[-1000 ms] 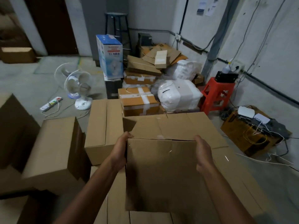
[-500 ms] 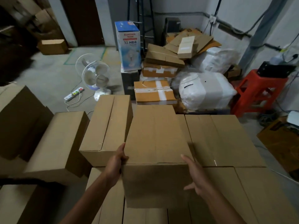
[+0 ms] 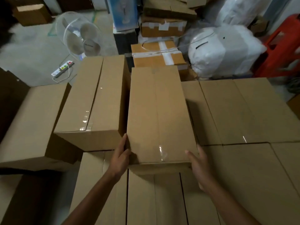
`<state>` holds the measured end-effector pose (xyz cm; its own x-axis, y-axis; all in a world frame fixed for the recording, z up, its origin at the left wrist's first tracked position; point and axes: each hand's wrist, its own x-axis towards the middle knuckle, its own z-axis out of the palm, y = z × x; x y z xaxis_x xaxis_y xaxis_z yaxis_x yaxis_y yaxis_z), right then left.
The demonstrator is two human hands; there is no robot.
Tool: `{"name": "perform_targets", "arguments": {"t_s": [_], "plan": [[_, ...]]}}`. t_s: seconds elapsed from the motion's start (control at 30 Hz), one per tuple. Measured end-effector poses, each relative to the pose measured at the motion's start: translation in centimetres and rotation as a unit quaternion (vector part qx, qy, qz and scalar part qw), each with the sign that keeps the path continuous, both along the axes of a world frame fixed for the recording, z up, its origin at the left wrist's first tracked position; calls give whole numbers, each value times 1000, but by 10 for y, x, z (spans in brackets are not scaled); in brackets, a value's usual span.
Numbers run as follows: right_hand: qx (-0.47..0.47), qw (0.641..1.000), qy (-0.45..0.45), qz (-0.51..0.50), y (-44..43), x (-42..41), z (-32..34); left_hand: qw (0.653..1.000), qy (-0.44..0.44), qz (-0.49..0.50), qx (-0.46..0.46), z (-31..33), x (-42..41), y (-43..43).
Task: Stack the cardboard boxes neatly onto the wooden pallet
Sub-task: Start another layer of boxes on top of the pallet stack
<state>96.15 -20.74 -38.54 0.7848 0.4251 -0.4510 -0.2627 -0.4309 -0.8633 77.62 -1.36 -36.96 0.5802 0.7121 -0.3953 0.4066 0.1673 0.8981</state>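
Storeroom concrete floor (image 3: 32, 51), layer of stacked boxes (image 3: 243, 176), long cardboard box (image 3: 159, 111) lying atop that layer, just beside neighbouring box (image 3: 90, 103), white fan (image 3: 81, 33) behind, left hand (image 3: 121, 157) flat against box's left side, right hand (image 3: 198, 164) open-fingered at near right corner.

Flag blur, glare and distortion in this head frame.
Head view: dim overall, with darker corners; the red plastic stool at the right edge is motion-smeared and the table fan is soft; clear tape on the cardboard box throws small glints; the wide-angle lens splays the box edges outward; the left hand and right hand are reasonably sharp.
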Motion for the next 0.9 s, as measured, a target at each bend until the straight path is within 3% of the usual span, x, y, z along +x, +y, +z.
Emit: {"name": "perform_targets", "arguments": {"t_s": [0.03,0.1,0.13,0.2,0.27,0.37,0.47,0.53,0.9], "plan": [[-25,999,-35,6,-3,-3,-7,1000,5,-18,22,-5,-5,-3],[-83,982,-165,40,-7,-12,-9,986,20,-52,156,-1,-12,-4],[-127,952,-269,78,-7,-16,-5,964,33,-69,254,5,-15,-1],[-191,853,-447,188,-4,-23,-2,896,54,-95,430,14,-14,17],[-227,782,-492,309,6,-30,0,840,94,-110,523,17,-9,49],[-281,736,-473,394,28,-35,-7,805,165,-167,546,9,-1,104],[-311,710,-483,408,50,-32,-9,799,220,-229,512,-14,-2,144],[-322,711,-470,412,63,-28,-7,798,236,-239,500,-28,-4,153],[-318,708,-493,393,141,4,0,774,255,-182,551,-43,2,141]]}}
